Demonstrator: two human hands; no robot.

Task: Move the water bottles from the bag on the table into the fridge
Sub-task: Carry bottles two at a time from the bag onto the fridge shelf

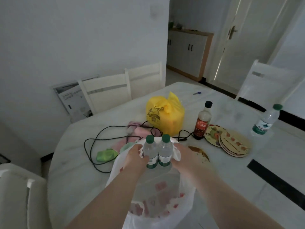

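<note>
While your left hand [137, 156] grips left bottle [151, 152], right hand [183, 154] right bottle [165, 149], over bag [115, 169] at surface [74, 162] near edge, step = extraction. Next: lift both clear of plastic.

You get one view only, from the camera on your head, facing forward and tilted down over the worktop [231, 171]. It sits close in: your forearms enter from the bottom edge, your left hand [135, 154] and right hand [183, 154] meet just below centre, and the bag [165, 187] is cut off at the bottom. The wide lens also takes in the wall [66, 38], chairs [105, 91] and a door [247, 38] beyond, though that far part seems dim and soft.
</note>
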